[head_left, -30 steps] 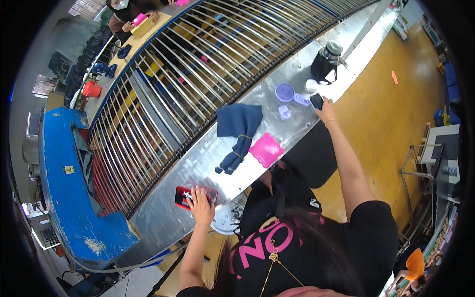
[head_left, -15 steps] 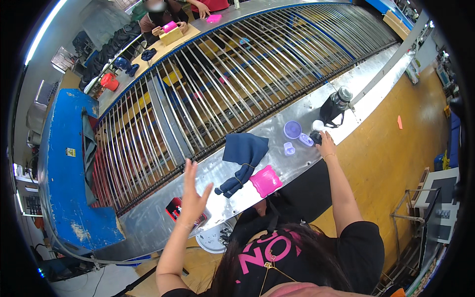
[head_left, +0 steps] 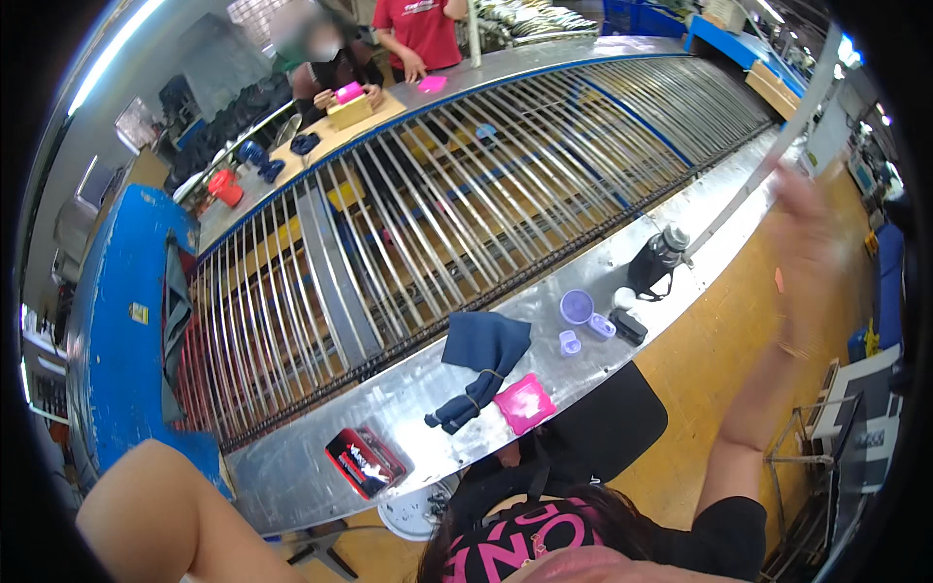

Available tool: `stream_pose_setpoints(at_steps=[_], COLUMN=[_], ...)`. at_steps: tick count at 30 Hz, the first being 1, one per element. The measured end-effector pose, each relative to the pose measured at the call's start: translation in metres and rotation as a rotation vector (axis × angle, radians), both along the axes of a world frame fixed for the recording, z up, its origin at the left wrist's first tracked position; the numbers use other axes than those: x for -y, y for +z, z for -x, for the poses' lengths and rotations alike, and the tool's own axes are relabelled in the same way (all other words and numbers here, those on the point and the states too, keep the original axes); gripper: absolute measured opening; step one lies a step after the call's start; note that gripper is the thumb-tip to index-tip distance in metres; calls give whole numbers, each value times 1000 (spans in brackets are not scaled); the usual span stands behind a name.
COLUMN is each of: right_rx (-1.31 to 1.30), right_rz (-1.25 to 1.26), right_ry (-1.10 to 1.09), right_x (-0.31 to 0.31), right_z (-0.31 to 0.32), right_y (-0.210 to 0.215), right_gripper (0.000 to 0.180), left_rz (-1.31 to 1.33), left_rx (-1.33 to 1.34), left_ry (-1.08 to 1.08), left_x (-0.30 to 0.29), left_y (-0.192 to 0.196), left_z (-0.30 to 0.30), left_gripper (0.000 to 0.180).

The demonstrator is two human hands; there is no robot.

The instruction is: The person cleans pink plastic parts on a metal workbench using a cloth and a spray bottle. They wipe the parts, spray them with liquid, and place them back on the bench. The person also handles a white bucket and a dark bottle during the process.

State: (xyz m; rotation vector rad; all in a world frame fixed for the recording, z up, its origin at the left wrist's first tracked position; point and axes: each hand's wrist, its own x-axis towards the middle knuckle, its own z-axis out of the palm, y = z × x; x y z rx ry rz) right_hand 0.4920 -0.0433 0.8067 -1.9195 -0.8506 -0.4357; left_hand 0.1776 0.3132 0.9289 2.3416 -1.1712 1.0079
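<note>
My right hand (head_left: 805, 228) is raised off the table at the right, smeared by motion, so its fingers cannot be read. On the left only my bent arm (head_left: 185, 505) shows, and my left hand is out of the picture. Nearest my right hand on the metal table are a black rounded object (head_left: 628, 328), a small white round thing (head_left: 625, 297) and a dark bottle with a strap (head_left: 658, 260). Beside them lie a round purple piece (head_left: 576, 307), a purple oval piece (head_left: 601, 325) and a small light-purple piece (head_left: 570, 342).
Navy fabric (head_left: 486, 345), tied into a bundle, lies beside a pink wavy-edged tray (head_left: 525, 404). A red and black box (head_left: 363, 461) is further left. Beyond the table edge (head_left: 292, 486) runs a bar-slatted conveyor (head_left: 428, 243). Two people work across it, one holding a pink object (head_left: 349, 92).
My right hand has left the black object and swung up to the right. My left hand, spread above the table before, has gone out of the picture. The view has tilted upward.
</note>
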Motion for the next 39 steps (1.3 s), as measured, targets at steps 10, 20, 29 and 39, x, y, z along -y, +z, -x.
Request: stream_pose_setpoints(at_steps=[10,20,29,39], right_rx=[370,347,332,316], right_rz=[537,644,666,694], right_ry=[448,495,514,516], right_x=[-76,-91,-95,-97], right_z=[71,66,68,71], right_y=[86,80,79,82], right_gripper=[38,39,40,40], left_rz=[-77,-105,-106,-97], left_rx=[-152,-181,-212,-219], left_ry=[-7,-20,-26,-44], left_x=[10,11,8,8], left_y=[-10,-13,-14,-12], left_z=[-11,-11,-9,-11], left_gripper=[56,57,58,59])
